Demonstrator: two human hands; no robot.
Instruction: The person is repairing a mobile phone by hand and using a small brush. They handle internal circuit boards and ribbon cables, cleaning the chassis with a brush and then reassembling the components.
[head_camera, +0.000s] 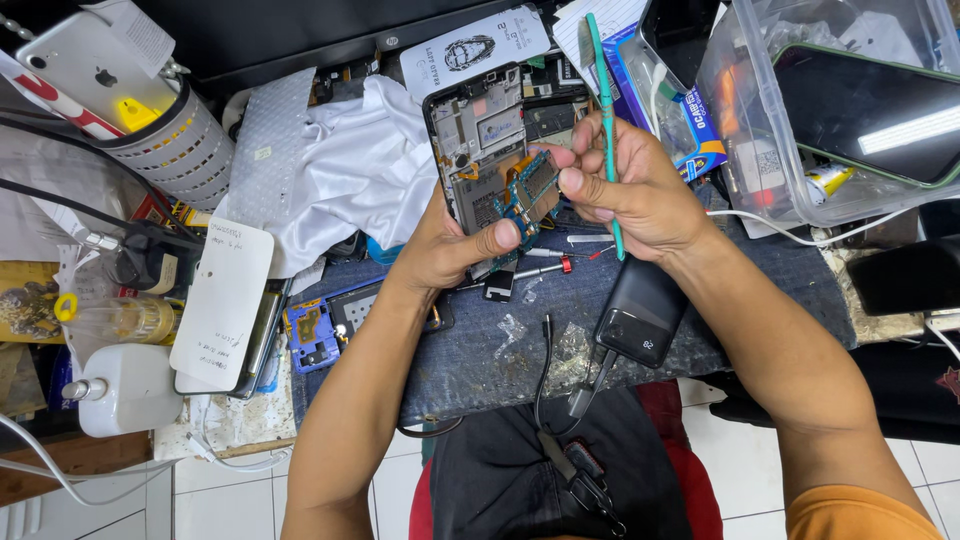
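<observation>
Opened black smartphone frame (478, 140) gripped in left hand (445, 245), thumb pressed on blue circuit board (525, 190). Right hand (640, 195) pinches board edge, thin teal plastic tool (605, 110) clamped between fingers.

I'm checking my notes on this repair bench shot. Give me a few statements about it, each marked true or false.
1. The left hand holds an opened phone with its insides showing. True.
2. The right hand holds a red screwdriver. False: it holds a thin teal tool.
3. A black power bank lies on the grey mat below the right hand. True.
4. The clear plastic tub sits at the left edge. False: it is at upper right.
5. A white cloth lies left of the phone. True.
</observation>
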